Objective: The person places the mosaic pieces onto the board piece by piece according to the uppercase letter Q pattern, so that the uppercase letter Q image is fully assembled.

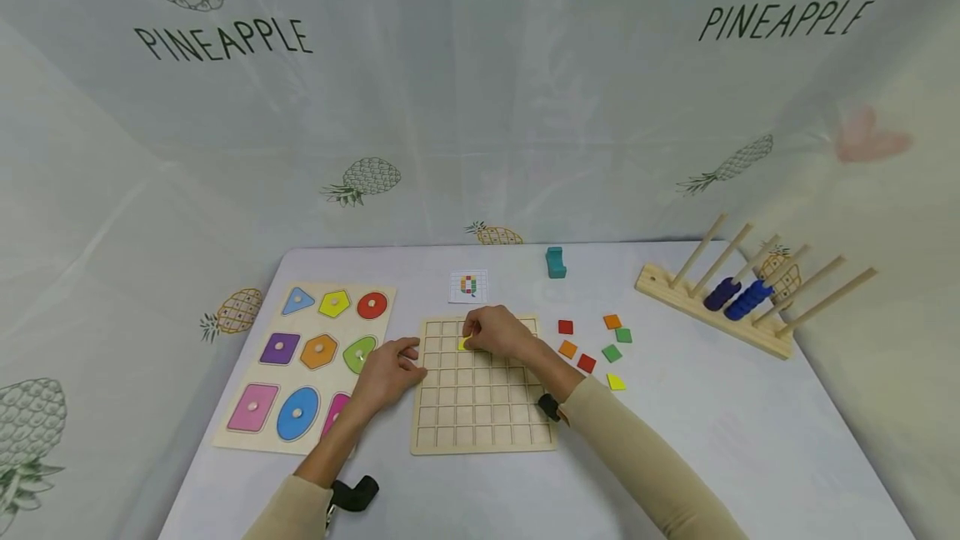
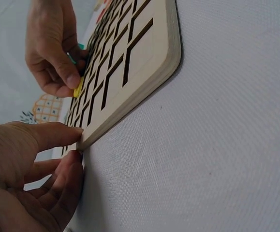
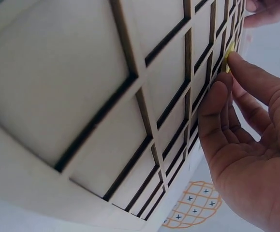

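Note:
My right hand (image 1: 495, 332) is over the upper part of a wooden grid board (image 1: 474, 415), pinching a yellow tile (image 1: 462, 345) between thumb and fingertips. In the right wrist view the tile (image 3: 229, 50) stands tilted at the grid's raised bars, partly hidden by the thumb. At the board's left edge, my left hand (image 1: 386, 373) touches the rim with its thumb and fingertips, the fingers loosely bent. Behind the board lies a small pattern card (image 1: 468, 286) showing a ring of coloured squares on a grid.
Right of the board lie several loose tiles, among them a red tile (image 1: 566, 327), a green tile (image 1: 612, 352) and a yellow tile (image 1: 616, 382). A shape puzzle board (image 1: 255, 438) lies left. A teal block (image 1: 555, 263) stands behind; a pegged wooden rack (image 1: 697, 307) holds blue beads at right.

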Demonstrator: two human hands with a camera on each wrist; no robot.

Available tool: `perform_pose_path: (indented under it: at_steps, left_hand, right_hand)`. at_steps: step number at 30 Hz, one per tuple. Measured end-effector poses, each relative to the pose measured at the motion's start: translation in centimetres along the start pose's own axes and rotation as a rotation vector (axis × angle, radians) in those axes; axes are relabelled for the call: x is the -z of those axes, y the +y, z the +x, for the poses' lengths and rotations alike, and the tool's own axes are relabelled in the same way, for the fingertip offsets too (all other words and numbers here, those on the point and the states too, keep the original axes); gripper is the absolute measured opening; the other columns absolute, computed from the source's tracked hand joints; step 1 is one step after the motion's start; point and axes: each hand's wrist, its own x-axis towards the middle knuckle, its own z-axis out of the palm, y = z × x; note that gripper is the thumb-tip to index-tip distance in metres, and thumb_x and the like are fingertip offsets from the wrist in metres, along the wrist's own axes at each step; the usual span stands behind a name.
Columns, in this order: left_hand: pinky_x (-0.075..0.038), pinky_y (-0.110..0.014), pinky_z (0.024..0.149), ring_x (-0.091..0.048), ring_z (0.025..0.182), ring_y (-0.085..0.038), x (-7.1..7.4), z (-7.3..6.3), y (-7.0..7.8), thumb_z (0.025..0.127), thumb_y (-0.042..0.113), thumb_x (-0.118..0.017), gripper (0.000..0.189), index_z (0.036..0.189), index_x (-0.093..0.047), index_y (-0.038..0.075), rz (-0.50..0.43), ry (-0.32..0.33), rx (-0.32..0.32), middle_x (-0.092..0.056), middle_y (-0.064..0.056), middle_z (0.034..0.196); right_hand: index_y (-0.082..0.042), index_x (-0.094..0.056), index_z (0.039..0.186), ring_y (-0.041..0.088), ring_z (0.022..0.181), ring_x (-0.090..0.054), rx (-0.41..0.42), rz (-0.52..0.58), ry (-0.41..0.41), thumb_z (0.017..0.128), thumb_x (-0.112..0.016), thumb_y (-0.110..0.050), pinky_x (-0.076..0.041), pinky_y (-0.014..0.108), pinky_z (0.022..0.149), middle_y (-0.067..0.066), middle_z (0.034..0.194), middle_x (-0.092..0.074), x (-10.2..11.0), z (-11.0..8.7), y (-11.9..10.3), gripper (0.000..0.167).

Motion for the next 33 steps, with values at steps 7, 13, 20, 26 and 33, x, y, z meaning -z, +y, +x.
perform_pose_path:
  at_steps: [7,13,20,26,33]
  left_hand:
    - [-0.049,-0.029,0.072,-0.063,0.078,-0.009,0.01,0.06,-0.17,0.081,0.011,-0.082,0.054,0.131,-0.064,0.001,0.001,0.002,0.001,-0.064,-0.002,0.097]
    - [-0.049,-0.029,0.072,-0.063,0.077,-0.008,0.10,-0.01,-0.36,0.081,0.010,-0.082,0.054,0.131,-0.064,0.001,-0.004,0.006,-0.001,-0.065,-0.002,0.098]
    - [-0.049,-0.028,0.071,-0.064,0.078,-0.009,0.23,-0.21,-0.14,0.081,0.009,-0.082,0.054,0.130,-0.064,-0.001,-0.023,0.015,-0.019,-0.066,-0.004,0.098]
    - [-0.048,-0.027,0.069,-0.063,0.079,-0.010,0.10,-0.21,-0.21,0.081,0.008,-0.082,0.054,0.131,-0.064,-0.002,-0.022,0.025,-0.036,-0.065,-0.004,0.097]
    - [-0.046,-0.026,0.069,-0.061,0.079,-0.008,-0.18,-0.01,-0.56,0.081,0.010,-0.082,0.055,0.133,-0.064,-0.001,-0.006,0.039,-0.033,-0.064,-0.001,0.097]
  right_hand:
    - [-0.014,-0.071,0.093,0.009,0.072,-0.057,0.003,-0.031,-0.006,0.088,-0.078,-0.018,-0.049,0.029,0.070,-0.007,0.078,-0.063,-0.21,0.14,-0.01,0.009]
    - [-0.016,-0.070,0.091,0.010,0.073,-0.056,-0.009,-0.029,-0.010,0.088,-0.078,-0.019,-0.048,0.028,0.068,-0.006,0.079,-0.063,-0.39,0.28,0.11,0.009]
    - [-0.016,-0.069,0.091,0.012,0.073,-0.056,-0.036,-0.023,-0.010,0.089,-0.078,-0.021,-0.047,0.028,0.068,-0.005,0.082,-0.063,-0.24,0.08,0.45,0.010]
    - [-0.015,-0.068,0.091,0.012,0.072,-0.056,-0.043,-0.005,-0.011,0.089,-0.077,-0.020,-0.047,0.028,0.067,-0.005,0.080,-0.063,-0.19,0.03,0.36,0.010]
    - [-0.015,-0.068,0.092,0.013,0.071,-0.054,-0.048,0.008,-0.009,0.090,-0.076,-0.019,-0.046,0.028,0.065,-0.003,0.081,-0.062,-0.13,-0.18,0.27,0.010]
